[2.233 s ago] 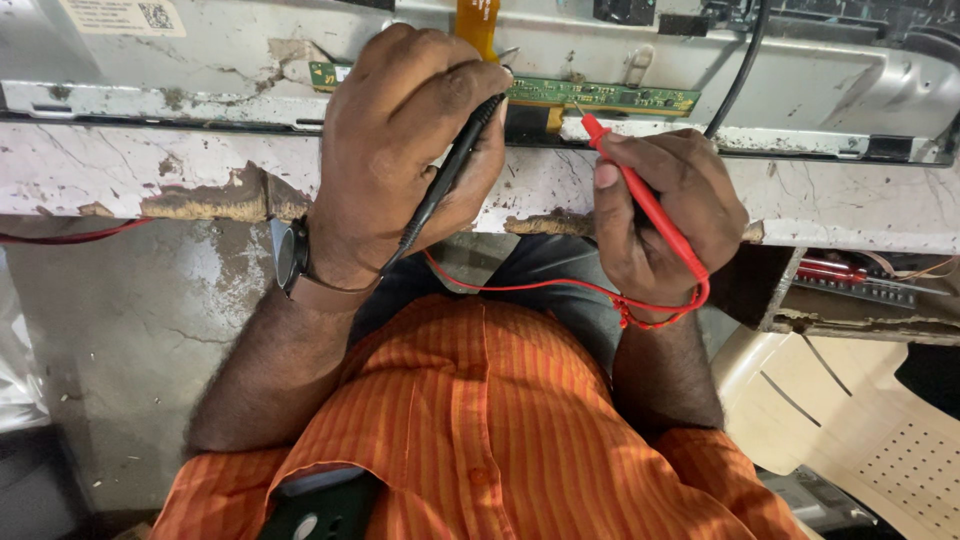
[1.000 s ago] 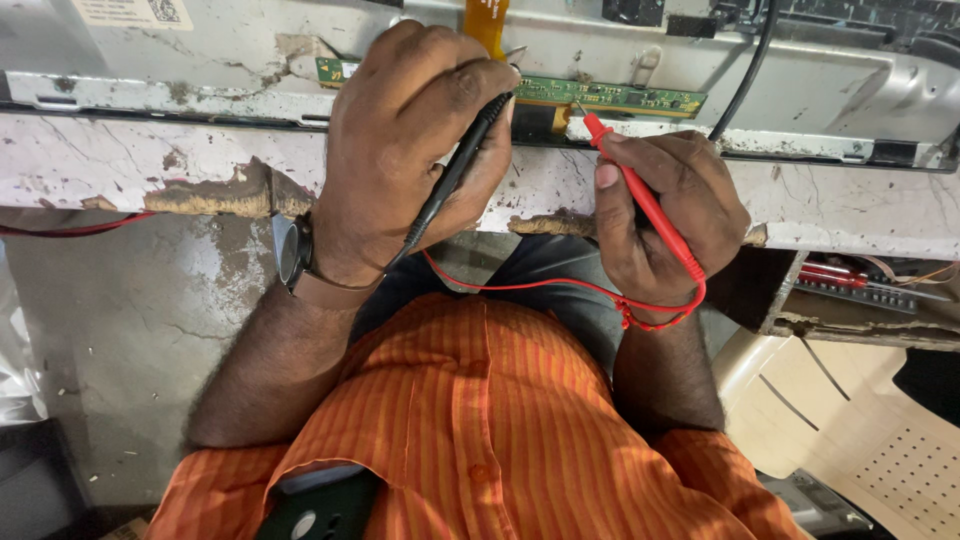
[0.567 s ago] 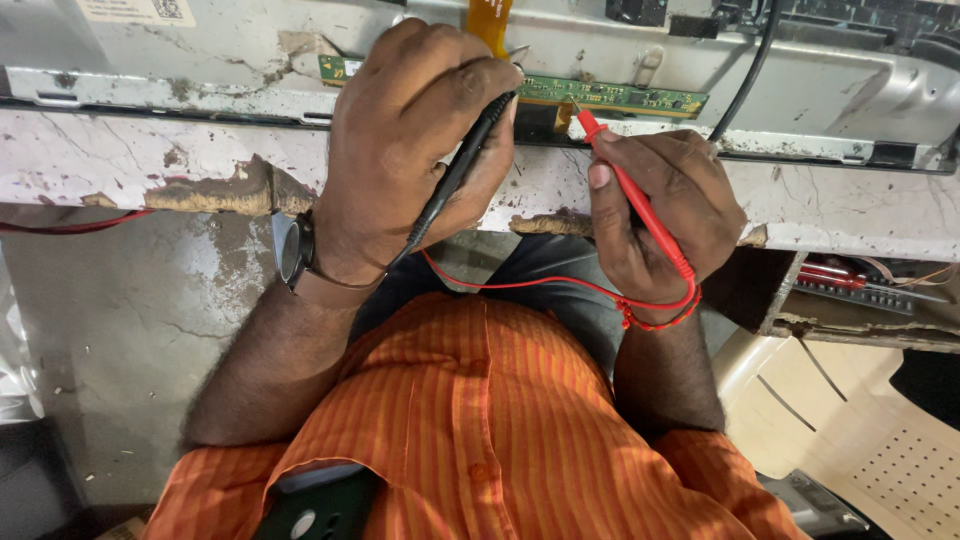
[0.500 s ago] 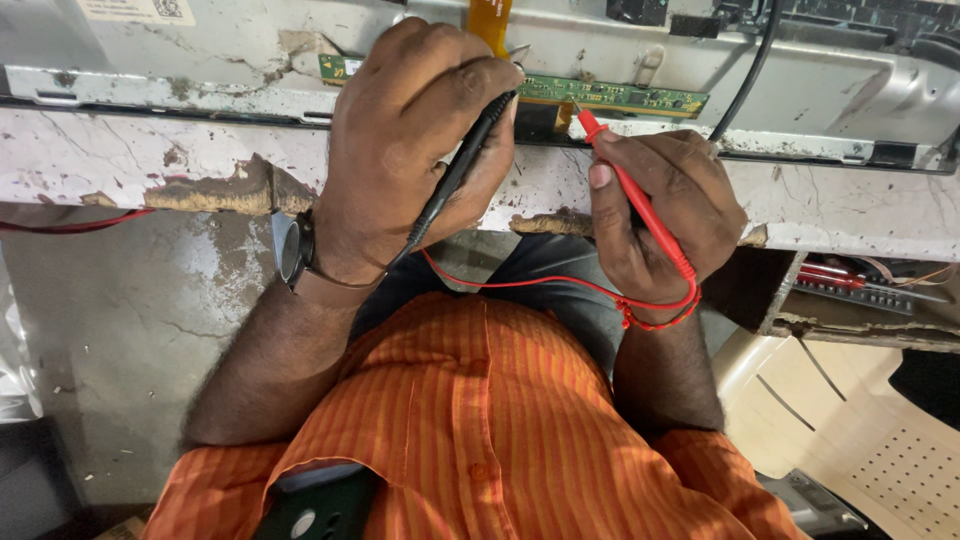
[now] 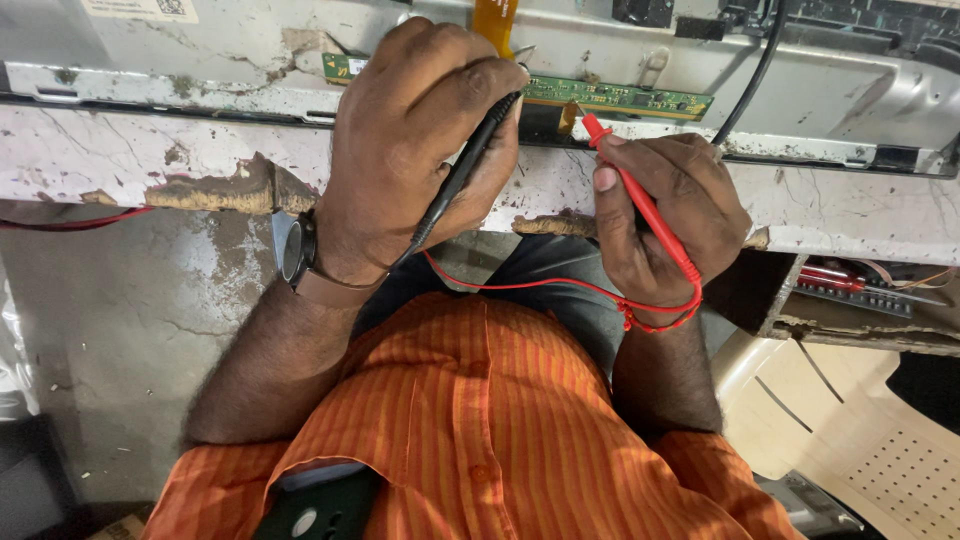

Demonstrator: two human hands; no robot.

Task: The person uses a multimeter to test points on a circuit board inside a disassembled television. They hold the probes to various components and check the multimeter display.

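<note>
red and black meter probes meet a narrow green circuit strip (image 5: 610, 97) at the back edge of a chipped, paint-worn counter (image 5: 150, 160), seen from the head camera. the left hand (image 5: 420, 150) wraps its fingers tight round the black probe (image 5: 462, 170), whose tip is hidden behind the knuckles near the strip's left part. the right hand (image 5: 665, 215) pinches the red probe (image 5: 640, 205) pencil-style, its tip resting at or just beside the strip's lower edge by an amber ribbon cable (image 5: 494, 18). the red lead (image 5: 560, 285) loops slack between the wrists above an orange striped shirt (image 5: 480, 440). for a clean reading, it seems best to brace both hands on the counter edge, keep each tip on one pad only, and hold the leads clear of the board. a black cable (image 5: 755, 70) hangs near the strip's right end; a cream plastic chair (image 5: 880, 450) stands low right.
</note>
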